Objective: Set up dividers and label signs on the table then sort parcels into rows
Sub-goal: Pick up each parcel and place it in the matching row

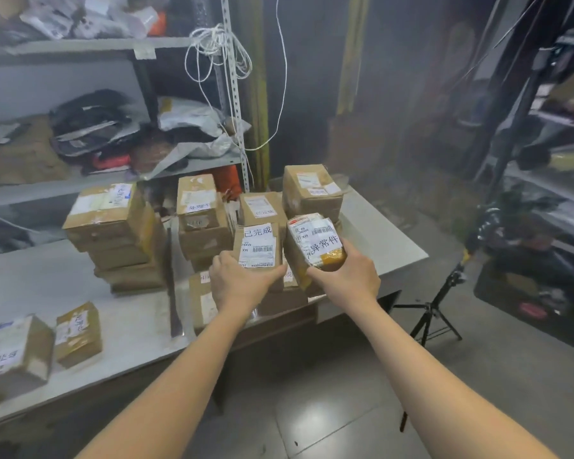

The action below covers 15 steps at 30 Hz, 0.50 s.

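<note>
Each of my hands holds one cardboard parcel above the right part of the grey table (130, 329). My left hand (237, 281) grips a flat brown parcel (258, 244) with a white label reading 已完成. My right hand (347, 276) grips a taped parcel (314, 241) labelled 异常件, tilted toward me. Under and behind them stand more stacked parcels (206, 220). A dark divider strip (174, 293) runs front to back across the table, left of my hands.
A tall stack of boxes (113, 233) stands left of the divider, and two labelled parcels (40, 342) lie near the table's left front edge. Metal shelves (113, 127) with bags stand behind. A black tripod (431, 313) stands on the floor at the right.
</note>
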{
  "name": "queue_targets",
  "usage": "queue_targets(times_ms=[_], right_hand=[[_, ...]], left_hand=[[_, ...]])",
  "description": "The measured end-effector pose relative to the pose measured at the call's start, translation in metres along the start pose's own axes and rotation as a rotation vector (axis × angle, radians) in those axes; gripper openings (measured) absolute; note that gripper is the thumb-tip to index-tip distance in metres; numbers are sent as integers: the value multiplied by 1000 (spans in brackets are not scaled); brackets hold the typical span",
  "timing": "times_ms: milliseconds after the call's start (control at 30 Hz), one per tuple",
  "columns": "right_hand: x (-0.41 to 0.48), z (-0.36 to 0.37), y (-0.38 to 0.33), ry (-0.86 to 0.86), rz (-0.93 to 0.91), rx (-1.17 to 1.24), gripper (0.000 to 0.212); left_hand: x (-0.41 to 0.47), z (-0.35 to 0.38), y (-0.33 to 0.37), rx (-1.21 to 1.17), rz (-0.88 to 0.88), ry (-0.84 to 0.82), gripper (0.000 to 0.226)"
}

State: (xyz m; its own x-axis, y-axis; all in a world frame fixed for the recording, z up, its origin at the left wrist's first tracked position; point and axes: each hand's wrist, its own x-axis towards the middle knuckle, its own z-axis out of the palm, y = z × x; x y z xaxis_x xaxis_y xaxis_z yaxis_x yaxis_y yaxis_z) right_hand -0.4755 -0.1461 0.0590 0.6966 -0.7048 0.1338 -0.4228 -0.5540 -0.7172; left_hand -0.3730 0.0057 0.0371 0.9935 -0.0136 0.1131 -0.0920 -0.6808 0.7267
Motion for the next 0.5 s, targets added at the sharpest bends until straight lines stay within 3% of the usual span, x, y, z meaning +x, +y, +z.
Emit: queue_targets(times_ms=[500], right_hand=[[148,33,110,-259,91,-79,59]], left_hand=[[48,163,12,98,-196,23,105]])
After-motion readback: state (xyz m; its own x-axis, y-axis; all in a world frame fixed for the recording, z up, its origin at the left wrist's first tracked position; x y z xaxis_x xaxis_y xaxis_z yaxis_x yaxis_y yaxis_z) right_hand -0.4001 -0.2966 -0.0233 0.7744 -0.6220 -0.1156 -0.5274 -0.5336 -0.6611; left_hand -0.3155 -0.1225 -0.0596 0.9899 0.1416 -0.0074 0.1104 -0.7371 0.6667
